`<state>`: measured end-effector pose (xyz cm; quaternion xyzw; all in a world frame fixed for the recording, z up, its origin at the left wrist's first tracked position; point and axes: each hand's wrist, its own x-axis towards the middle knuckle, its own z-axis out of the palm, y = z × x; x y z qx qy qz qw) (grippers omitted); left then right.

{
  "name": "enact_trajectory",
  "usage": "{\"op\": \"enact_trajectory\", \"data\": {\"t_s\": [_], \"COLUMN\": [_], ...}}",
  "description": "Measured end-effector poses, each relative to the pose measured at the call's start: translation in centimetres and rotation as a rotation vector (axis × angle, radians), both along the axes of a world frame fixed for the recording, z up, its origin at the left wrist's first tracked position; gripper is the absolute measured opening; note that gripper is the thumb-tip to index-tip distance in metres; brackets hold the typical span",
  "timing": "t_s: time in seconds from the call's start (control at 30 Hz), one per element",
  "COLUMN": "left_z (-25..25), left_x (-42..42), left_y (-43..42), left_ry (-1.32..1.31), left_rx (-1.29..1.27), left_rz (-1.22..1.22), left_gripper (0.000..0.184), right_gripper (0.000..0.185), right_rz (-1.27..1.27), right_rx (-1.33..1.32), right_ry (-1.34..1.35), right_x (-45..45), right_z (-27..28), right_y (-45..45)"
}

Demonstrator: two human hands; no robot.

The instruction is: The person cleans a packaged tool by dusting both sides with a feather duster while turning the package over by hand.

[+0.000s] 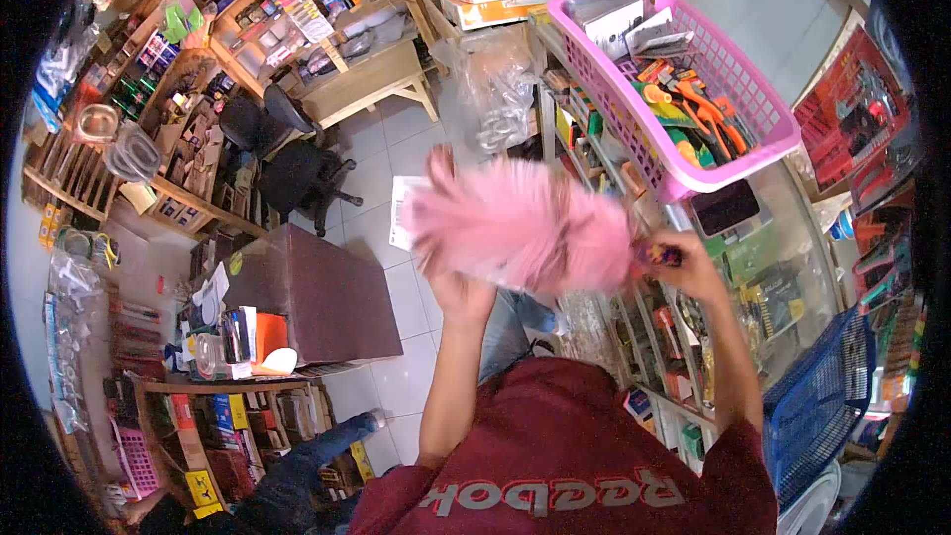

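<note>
A fluffy pink duster point(525, 223) is held level in front of the chest, slightly blurred. Its dark patterned handle end point(658, 255) is in my right hand point(690, 266), whose fingers are wrapped round it. Beneath the left part of the duster is my left hand point(461, 292); its fingers are largely hidden behind the pink fibres and a white card. The white card with a barcode point(401, 213) sticks out at the duster's left end.
A pink basket point(684, 178) with orange-handled tools stands on the glass counter, beside a dark phone point(725, 209). A blue basket point(817, 406) is at the right. A brown cabinet point(342, 302), black chair point(297, 173) and another person's leg point(317, 456) are at the left.
</note>
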<state>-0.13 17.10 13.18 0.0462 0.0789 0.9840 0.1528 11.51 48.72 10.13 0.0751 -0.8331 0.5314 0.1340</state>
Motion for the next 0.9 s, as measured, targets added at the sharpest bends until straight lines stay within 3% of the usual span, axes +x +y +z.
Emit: {"op": "enact_trajectory", "data": {"t_s": [0.13, 0.27, 0.3, 0.4, 0.5, 0.53, 0.63, 0.67, 0.77, 0.8, 0.9], "left_z": [-0.7, -0.9, -0.5, -0.6, -0.4, -0.3, -0.2, -1.3, -1.6, -0.8, -0.3], "left_x": [0.2, 0.8, 1.0, 0.9, 0.3, 0.1, -0.5, -1.0, -1.9, -1.9, -1.9], "left_y": [0.0, -0.1, 0.1, 0.1, -0.3, -0.5, -0.3, -1.1, -1.4, -1.4, -1.6], "left_ry": [-0.053, -0.093, -0.067, -0.117, -0.107, -0.11, -0.1, -0.23, -0.156, -0.103, -0.081], "left_rx": [0.069, 0.0, -0.004, 0.045, 0.036, 0.03, 0.047, -0.046, -0.073, -0.104, -0.028], "left_rz": [0.028, -0.104, -0.129, -0.115, -0.131, -0.138, -0.033, 0.011, 0.083, 0.025, -0.051], "left_gripper": [0.051, 0.059, 0.061, 0.067, 0.066, 0.066, 0.061, 0.055, 0.051, 0.05, 0.048], "right_gripper": [0.027, 0.019, 0.016, 0.016, 0.019, 0.018, 0.025, 0.033, 0.035, 0.034, 0.033], "right_rz": [-0.008, -0.298, -0.34, -0.229, -0.272, -0.082, -0.281, -0.127, -0.161, -0.207, -0.014], "right_rx": [0.095, 0.118, 0.041, -0.623, -0.685, -0.66, 0.21, 0.276, 0.229, 0.261, 0.176], "right_ry": [0.03, -0.048, -0.018, 0.005, -0.079, -0.09, -0.108, -0.183, -0.164, 0.033, -0.184], "right_x": [-0.9, -0.8, -0.9, -0.7, -0.7, -1.0, -1.0, -1.0, -0.2, -0.3, -0.5], "right_z": [1.6, 1.8, 1.2, -3.4, -2.7, -4.0, -2.4, 1.5, 2.3, 0.9, 3.2], "right_y": [-0.8, -1.0, -0.9, 2.2, 1.8, 3.4, 1.1, -0.6, -1.4, -1.2, -1.0]}}
